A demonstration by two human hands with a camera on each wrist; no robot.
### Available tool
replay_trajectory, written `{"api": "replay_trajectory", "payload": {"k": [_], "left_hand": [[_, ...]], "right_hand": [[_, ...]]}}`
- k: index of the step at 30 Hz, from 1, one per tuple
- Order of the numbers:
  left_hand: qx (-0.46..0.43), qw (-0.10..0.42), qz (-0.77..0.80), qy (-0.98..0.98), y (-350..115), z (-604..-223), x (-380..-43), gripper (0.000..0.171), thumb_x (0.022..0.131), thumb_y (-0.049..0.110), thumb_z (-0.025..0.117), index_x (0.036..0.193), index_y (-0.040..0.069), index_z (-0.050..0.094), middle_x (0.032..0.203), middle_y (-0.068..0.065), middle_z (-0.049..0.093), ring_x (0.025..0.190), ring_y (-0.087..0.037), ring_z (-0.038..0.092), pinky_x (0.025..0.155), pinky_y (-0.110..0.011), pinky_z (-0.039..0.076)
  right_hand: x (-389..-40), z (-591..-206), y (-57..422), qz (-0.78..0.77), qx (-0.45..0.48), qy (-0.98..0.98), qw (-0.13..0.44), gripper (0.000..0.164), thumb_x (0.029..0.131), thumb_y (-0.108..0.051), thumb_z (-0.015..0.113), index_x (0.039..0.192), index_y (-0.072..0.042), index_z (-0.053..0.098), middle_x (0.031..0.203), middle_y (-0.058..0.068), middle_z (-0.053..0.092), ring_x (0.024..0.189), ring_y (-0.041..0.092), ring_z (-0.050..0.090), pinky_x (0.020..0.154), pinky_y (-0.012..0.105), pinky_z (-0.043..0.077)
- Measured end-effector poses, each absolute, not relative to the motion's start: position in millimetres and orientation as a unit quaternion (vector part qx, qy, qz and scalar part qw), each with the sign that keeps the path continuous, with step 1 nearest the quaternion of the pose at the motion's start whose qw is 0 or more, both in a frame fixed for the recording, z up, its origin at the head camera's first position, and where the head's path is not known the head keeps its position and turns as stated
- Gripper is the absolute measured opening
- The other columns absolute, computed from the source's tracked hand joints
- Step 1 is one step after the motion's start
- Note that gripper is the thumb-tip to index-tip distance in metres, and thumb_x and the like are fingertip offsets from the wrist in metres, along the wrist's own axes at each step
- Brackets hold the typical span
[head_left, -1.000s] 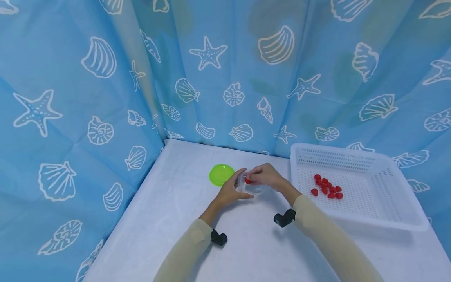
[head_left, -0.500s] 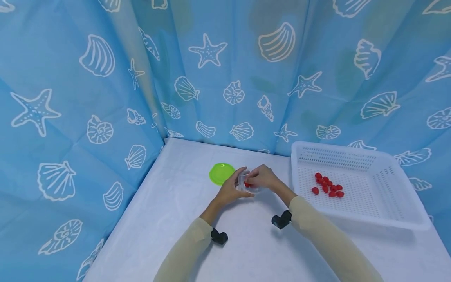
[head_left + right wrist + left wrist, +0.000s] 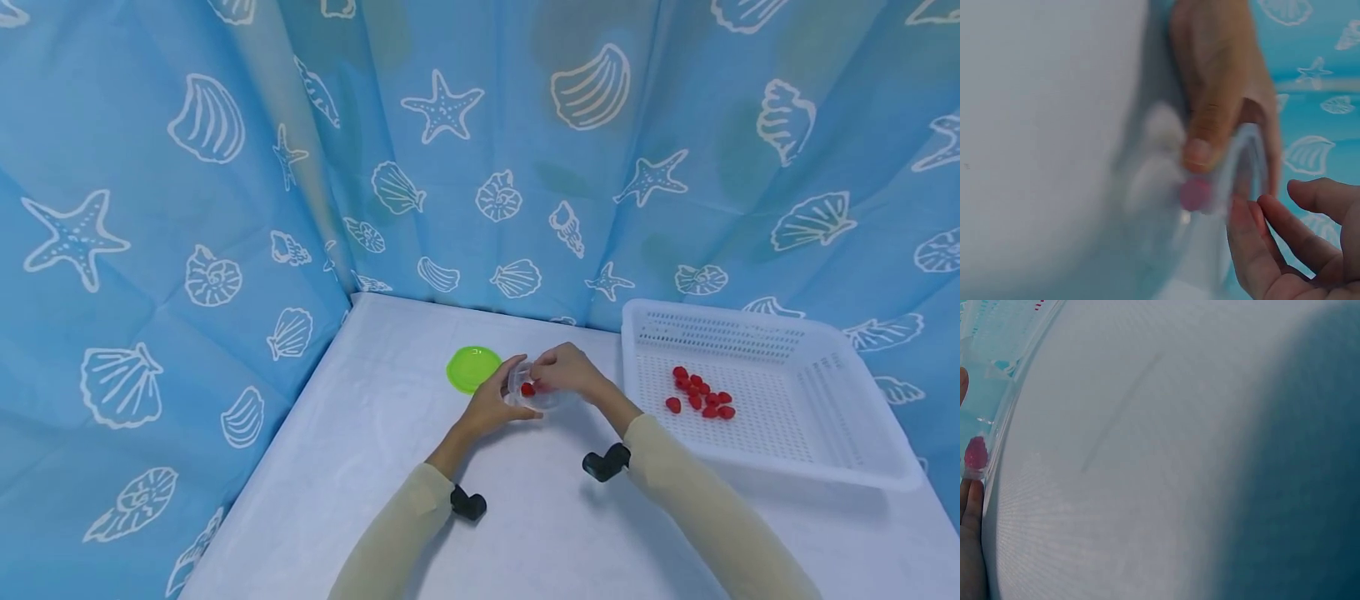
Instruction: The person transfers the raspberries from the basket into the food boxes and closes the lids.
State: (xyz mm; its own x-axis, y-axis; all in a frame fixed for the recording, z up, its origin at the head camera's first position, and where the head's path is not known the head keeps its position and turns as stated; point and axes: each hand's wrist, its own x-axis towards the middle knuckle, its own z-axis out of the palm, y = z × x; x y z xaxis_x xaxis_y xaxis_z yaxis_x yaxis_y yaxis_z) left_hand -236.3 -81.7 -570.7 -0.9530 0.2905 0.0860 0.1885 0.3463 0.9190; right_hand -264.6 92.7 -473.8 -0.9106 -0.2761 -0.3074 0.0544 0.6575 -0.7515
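Note:
My left hand grips a small clear plastic container, its thumb and fingers around the wall. The container lies tipped, with its mouth towards my right hand. Inside it shows a red raspberry, also seen through the clear wall as a raspberry in the left wrist view. In the right wrist view, the right hand's fingers are at the container's rim, thumb apart from them, and no berry is plainly held. That view is blurred around the container.
A white perforated basket stands at the right with several raspberries on its floor. Behind the left hand lies a flat, round, bright green disc. A blue shell-print curtain closes off the back and left of the white-covered table.
My right hand moved into the container's mouth with a raspberry, let it go there, and drew slightly back. The left hand and the container stayed about where they were.

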Motion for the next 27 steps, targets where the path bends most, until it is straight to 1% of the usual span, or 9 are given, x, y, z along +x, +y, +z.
{"api": "replay_trajectory", "payload": {"k": [3, 5, 7, 10, 14, 19, 23, 27], "left_hand": [[0.137, 0.048, 0.549, 0.823, -81.1, -569.5, -235.8, 0.095, 0.072, 0.031, 0.088, 0.150, 0.032, 0.035, 0.149, 0.011, 0.042, 0.136, -0.017, 0.041, 0.104, -0.043, 0.042], [0.136, 0.050, 0.551, 0.822, -80.8, -569.7, -236.0, 0.094, 0.072, 0.031, 0.088, 0.150, 0.033, 0.035, 0.147, 0.013, 0.043, 0.136, -0.014, 0.041, 0.105, -0.040, 0.042], [0.137, 0.050, 0.552, 0.821, -80.4, -569.9, -236.2, 0.094, 0.072, 0.029, 0.088, 0.150, 0.032, 0.035, 0.145, 0.016, 0.045, 0.135, -0.011, 0.041, 0.105, -0.039, 0.041], [0.144, 0.047, 0.556, 0.817, -80.0, -570.3, -237.0, 0.095, 0.072, 0.026, 0.088, 0.150, 0.029, 0.035, 0.142, 0.017, 0.048, 0.134, -0.010, 0.042, 0.106, -0.039, 0.040], [0.146, 0.046, 0.556, 0.817, -79.8, -571.0, -237.9, 0.095, 0.072, 0.026, 0.088, 0.151, 0.029, 0.034, 0.141, 0.016, 0.050, 0.134, -0.010, 0.041, 0.106, -0.039, 0.040], [0.152, 0.047, 0.554, 0.817, -79.7, -572.6, -237.8, 0.097, 0.071, 0.027, 0.089, 0.151, 0.027, 0.034, 0.142, 0.013, 0.049, 0.136, -0.013, 0.040, 0.106, -0.038, 0.040], [0.153, 0.044, 0.553, 0.818, -80.5, -572.7, -237.6, 0.097, 0.071, 0.027, 0.089, 0.151, 0.026, 0.034, 0.143, 0.012, 0.048, 0.137, -0.016, 0.039, 0.106, -0.039, 0.040], [0.150, 0.044, 0.553, 0.819, -79.9, -572.5, -238.2, 0.096, 0.072, 0.026, 0.088, 0.151, 0.026, 0.035, 0.143, 0.013, 0.048, 0.138, -0.015, 0.038, 0.106, -0.038, 0.040]], "right_hand": [[-265.3, -461.5, 97.8, -0.447, -0.058, 0.869, 0.206, 0.030, 0.093, -0.024, 0.064, 0.112, -0.002, 0.070, 0.100, 0.010, 0.070, 0.089, 0.022, 0.069, 0.082, 0.033, 0.056], [-266.5, -453.4, 102.8, -0.471, -0.052, 0.856, 0.208, 0.031, 0.093, -0.025, 0.066, 0.114, -0.002, 0.069, 0.103, 0.012, 0.070, 0.091, 0.022, 0.070, 0.083, 0.032, 0.056], [-268.7, -445.4, 109.2, -0.489, -0.051, 0.846, 0.207, 0.033, 0.094, -0.026, 0.066, 0.116, -0.002, 0.067, 0.107, 0.013, 0.069, 0.093, 0.022, 0.070, 0.084, 0.033, 0.055], [-273.3, -433.3, 122.1, -0.510, -0.056, 0.834, 0.201, 0.036, 0.096, -0.028, 0.063, 0.120, -0.002, 0.064, 0.112, 0.014, 0.068, 0.098, 0.023, 0.069, 0.086, 0.033, 0.055], [-279.1, -415.7, 144.3, -0.542, -0.064, 0.815, 0.196, 0.041, 0.097, -0.030, 0.062, 0.125, 0.001, 0.061, 0.117, 0.017, 0.065, 0.103, 0.026, 0.067, 0.087, 0.033, 0.054], [-285.2, -398.2, 179.4, -0.581, -0.043, 0.791, 0.185, 0.047, 0.096, -0.026, 0.064, 0.131, 0.004, 0.055, 0.122, 0.021, 0.061, 0.104, 0.026, 0.067, 0.087, 0.032, 0.053], [-289.6, -392.5, 209.3, -0.599, -0.024, 0.781, 0.174, 0.053, 0.096, -0.026, 0.064, 0.136, 0.005, 0.049, 0.126, 0.022, 0.058, 0.103, 0.022, 0.068, 0.089, 0.031, 0.052], [-292.9, -395.8, 238.0, -0.601, -0.005, 0.781, 0.168, 0.057, 0.097, -0.024, 0.061, 0.141, 0.007, 0.042, 0.134, 0.026, 0.050, 0.100, 0.016, 0.068, 0.086, 0.028, 0.053]]}}
